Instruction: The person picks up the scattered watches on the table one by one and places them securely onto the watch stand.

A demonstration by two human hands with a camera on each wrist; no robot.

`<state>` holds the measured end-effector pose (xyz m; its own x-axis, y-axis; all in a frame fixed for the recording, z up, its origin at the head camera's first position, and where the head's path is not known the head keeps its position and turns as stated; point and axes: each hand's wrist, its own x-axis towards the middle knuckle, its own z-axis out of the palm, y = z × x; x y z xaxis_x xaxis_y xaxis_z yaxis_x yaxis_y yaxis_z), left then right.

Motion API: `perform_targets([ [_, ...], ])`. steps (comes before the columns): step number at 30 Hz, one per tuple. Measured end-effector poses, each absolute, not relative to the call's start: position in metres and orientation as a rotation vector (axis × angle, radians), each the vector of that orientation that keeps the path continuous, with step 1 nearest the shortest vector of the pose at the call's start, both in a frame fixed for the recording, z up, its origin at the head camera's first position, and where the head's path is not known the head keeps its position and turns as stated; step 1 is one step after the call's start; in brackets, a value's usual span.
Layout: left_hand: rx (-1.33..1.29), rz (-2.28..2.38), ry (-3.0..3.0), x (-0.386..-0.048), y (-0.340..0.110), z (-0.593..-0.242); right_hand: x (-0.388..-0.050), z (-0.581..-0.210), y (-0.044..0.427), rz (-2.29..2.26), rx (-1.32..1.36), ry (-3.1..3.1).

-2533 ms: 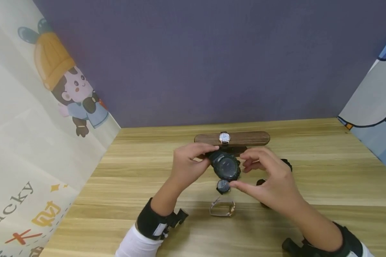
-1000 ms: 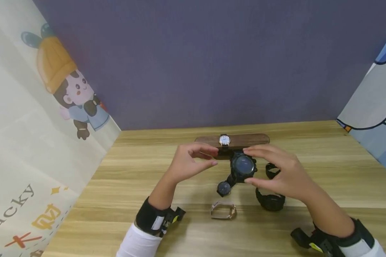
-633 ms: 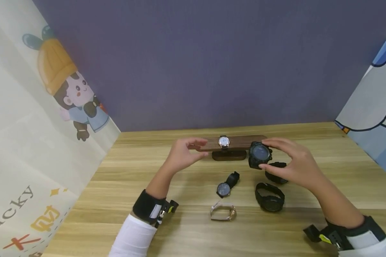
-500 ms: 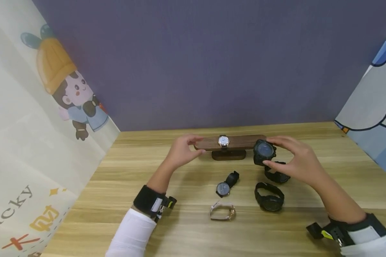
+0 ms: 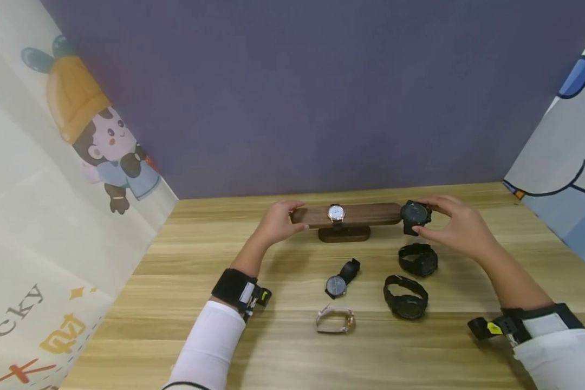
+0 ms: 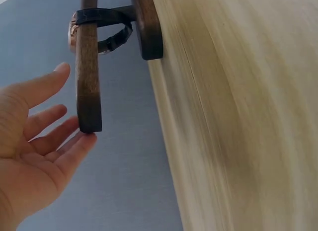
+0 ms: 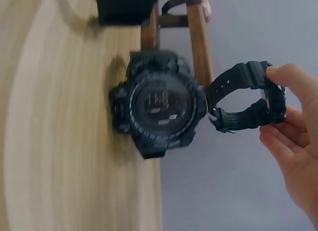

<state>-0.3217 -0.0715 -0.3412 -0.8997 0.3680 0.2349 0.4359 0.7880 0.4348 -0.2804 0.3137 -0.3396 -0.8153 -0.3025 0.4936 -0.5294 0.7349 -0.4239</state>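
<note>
My right hand (image 5: 463, 226) pinches a chunky black wristwatch (image 5: 416, 214) between thumb and fingers, at the right end of a wooden watch stand (image 5: 370, 214). Its strap forms a closed loop beside the bar's end in the right wrist view; I cannot tell whether the bar has entered it. At the opposite end of the bar is my left hand (image 5: 275, 225). In the left wrist view a fingertip touches the bar's end, while the thumb (image 6: 47, 84) stays apart from it. A white-faced watch (image 5: 336, 213) with a dark strap hangs around the bar's middle.
On the wooden table (image 5: 200, 303) before the stand lie two looped black watches, one nearer the stand (image 5: 426, 262) and one closer to me (image 5: 409, 307). Left of them are a dark-faced watch (image 5: 336, 286) and a light-strapped watch (image 5: 333, 329). A dark panel (image 5: 297, 97) rises behind.
The right hand has carried the black watch rightward, from in front of the stand to its right end. My left hand has let go of that watch and moved to the bar's left end.
</note>
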Motion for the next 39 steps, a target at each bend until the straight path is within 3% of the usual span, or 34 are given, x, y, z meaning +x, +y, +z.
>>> perform_targets([
  [12,-0.630,-0.673,-2.880,-0.327,-0.072,-0.348,-0.318,-0.347,0.309,0.729,0.770,-2.703],
  [39,-0.650,-0.668,-2.864,-0.331,-0.068,-0.346,-0.330,-0.325,0.291,0.481,0.918,-2.832],
])
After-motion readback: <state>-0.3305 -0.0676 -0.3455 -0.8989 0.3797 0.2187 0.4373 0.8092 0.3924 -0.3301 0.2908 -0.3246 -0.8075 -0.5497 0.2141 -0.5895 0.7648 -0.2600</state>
